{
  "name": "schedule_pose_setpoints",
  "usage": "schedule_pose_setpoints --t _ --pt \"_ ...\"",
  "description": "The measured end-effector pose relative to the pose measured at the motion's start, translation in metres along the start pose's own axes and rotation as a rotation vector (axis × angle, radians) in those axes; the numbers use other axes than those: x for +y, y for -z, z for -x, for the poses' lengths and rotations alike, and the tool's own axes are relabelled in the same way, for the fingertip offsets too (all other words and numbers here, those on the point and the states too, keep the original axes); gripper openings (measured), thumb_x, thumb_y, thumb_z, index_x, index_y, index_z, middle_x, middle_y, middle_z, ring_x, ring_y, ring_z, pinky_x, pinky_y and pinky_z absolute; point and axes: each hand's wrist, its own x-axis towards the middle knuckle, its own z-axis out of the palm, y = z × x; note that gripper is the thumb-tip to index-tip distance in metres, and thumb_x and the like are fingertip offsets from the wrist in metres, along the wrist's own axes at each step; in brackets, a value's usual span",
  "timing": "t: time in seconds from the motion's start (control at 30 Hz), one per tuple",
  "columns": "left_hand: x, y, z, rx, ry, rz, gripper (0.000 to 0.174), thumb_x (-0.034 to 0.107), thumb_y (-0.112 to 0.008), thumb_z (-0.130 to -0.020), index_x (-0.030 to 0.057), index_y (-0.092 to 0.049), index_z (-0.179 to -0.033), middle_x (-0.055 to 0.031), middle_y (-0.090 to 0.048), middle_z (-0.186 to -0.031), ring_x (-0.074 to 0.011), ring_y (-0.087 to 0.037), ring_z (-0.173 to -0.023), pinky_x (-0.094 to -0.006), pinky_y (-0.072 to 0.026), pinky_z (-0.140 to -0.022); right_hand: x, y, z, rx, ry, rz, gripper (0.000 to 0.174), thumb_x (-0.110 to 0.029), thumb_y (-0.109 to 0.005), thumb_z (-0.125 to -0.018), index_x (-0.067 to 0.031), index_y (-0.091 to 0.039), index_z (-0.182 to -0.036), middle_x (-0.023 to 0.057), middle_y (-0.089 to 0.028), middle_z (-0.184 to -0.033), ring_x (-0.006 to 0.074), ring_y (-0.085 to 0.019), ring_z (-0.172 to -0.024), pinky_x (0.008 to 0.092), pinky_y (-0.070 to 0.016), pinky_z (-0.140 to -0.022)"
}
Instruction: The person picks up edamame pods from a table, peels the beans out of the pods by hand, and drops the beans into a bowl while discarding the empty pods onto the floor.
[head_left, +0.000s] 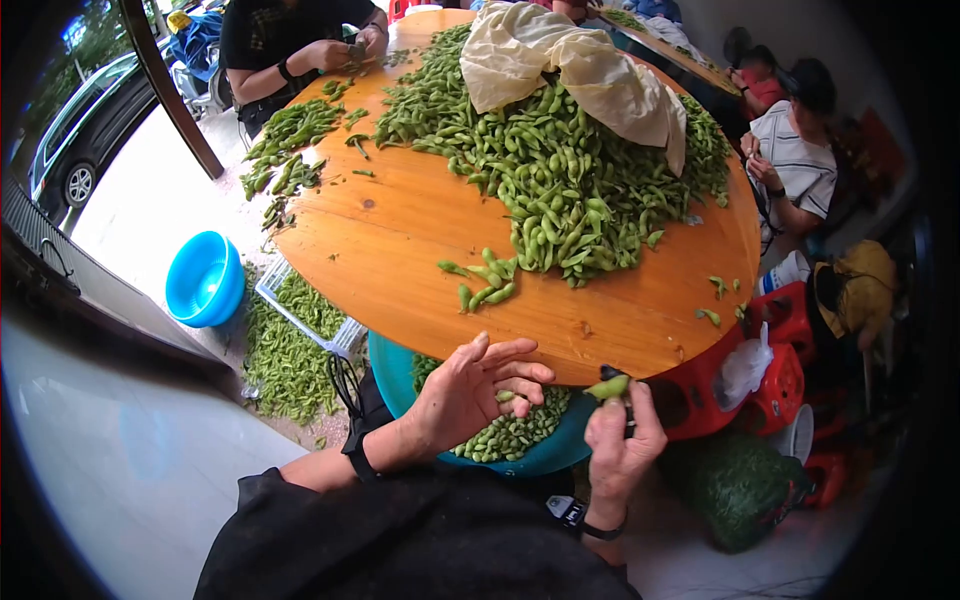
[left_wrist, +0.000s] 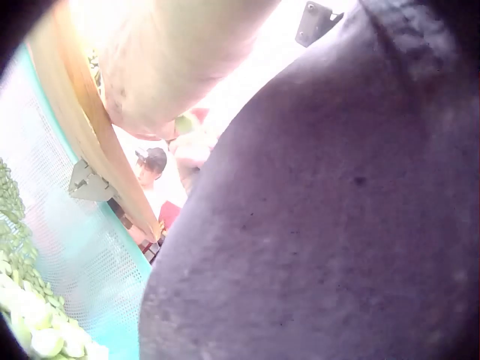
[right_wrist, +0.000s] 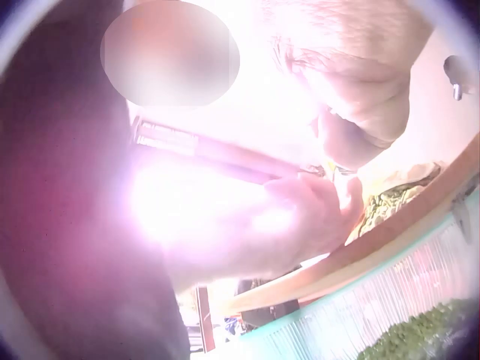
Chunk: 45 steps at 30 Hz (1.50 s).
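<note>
My right hand (head_left: 622,440) pinches a green pod (head_left: 607,387) between thumb and fingers at the table's near edge; something black shows beside the pod. To its left, my left hand (head_left: 462,392) is palm up with fingers spread, and a small green bean or pod (head_left: 504,396) lies against the fingers. Under both hands is a teal basket (head_left: 392,385) holding many loose green beans (head_left: 510,430). A large heap of pods (head_left: 560,190) covers the far part of the wooden table (head_left: 400,240), and a few pods (head_left: 490,275) lie nearer.
A cream cloth (head_left: 580,70) lies on the heap. On the floor at left are a blue basin (head_left: 205,280), a white crate edge (head_left: 300,310) and spread pods (head_left: 290,350). Red stools (head_left: 775,390) and a dark green bag (head_left: 735,490) stand at right. People sit around the tables.
</note>
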Motion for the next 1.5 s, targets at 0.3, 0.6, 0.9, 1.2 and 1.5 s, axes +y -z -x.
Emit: schedule_pose_setpoints --t 0.3,0.6,0.9,1.2,1.5 --pt "0.063 -0.007 0.018 0.235 -0.27 -1.291 0.023 0.019 -0.06 -0.098 0.0014 -0.068 -0.11 -0.0092 -0.07 -0.085 -0.02 -0.068 -0.084 -0.0335 -0.0533 -0.074 0.031 0.157 0.007 0.236 0.054 1.215 0.03 0.003 -0.055 -0.085 0.015 -0.059 -0.112 0.0326 -0.064 -0.097 0.0476 -0.062 -0.09 0.0469 -0.0487 -0.079" --pt "0.073 0.008 -0.036 0.431 -0.537 -2.232 0.014 0.012 -0.069 -0.078 0.0073 -0.069 -0.091 -0.0102 -0.056 -0.091 -0.0301 -0.059 -0.095 -0.0416 -0.0506 -0.078 0.022 0.089 -0.008 0.11 0.135 0.937 0.025 0.003 -0.056 -0.086 0.0135 -0.061 -0.108 0.0275 -0.064 -0.091 0.0429 -0.064 -0.082 0.0458 -0.05 -0.073" --pt "0.081 0.002 -0.034 0.497 -0.575 -1.862 0.014 0.005 -0.07 -0.084 0.0037 -0.058 -0.091 -0.0103 -0.066 -0.082 -0.0213 -0.065 -0.072 -0.0319 -0.0511 -0.066 -0.003 0.023 -0.013 -0.122 0.195 0.558 0.015 0.003 -0.061 -0.083 0.0069 -0.064 -0.097 0.02 -0.065 -0.083 0.0351 -0.066 -0.072 0.0364 -0.0508 -0.063" --pt "0.031 -0.014 -0.011 0.064 -0.206 -0.872 0.005 0.001 -0.062 -0.095 0.0002 -0.058 -0.098 -0.0043 -0.064 -0.088 -0.0093 -0.062 -0.075 -0.0245 -0.0515 -0.065 0.008 -0.031 -0.022 -0.432 -0.432 -0.436 0.03 -0.001 -0.054 -0.097 0.0103 -0.055 -0.125 -0.0014 -0.05 -0.073 0.0031 -0.043 -0.056 0.0207 -0.0345 -0.046" --pt "0.018 -0.015 -0.006 0.065 -0.65 -1.522 0.014 -0.005 -0.071 -0.083 0.0006 -0.063 -0.093 -0.0062 -0.066 -0.08 -0.0152 -0.064 -0.069 -0.0268 -0.0522 -0.062 0.004 -0.026 -0.021 -0.479 -0.517 -0.496 0.029 -0.002 -0.054 -0.097 0.0094 -0.055 -0.124 -0.0032 -0.046 -0.068 0.003 -0.04 -0.054 0.0202 -0.0314 -0.046"
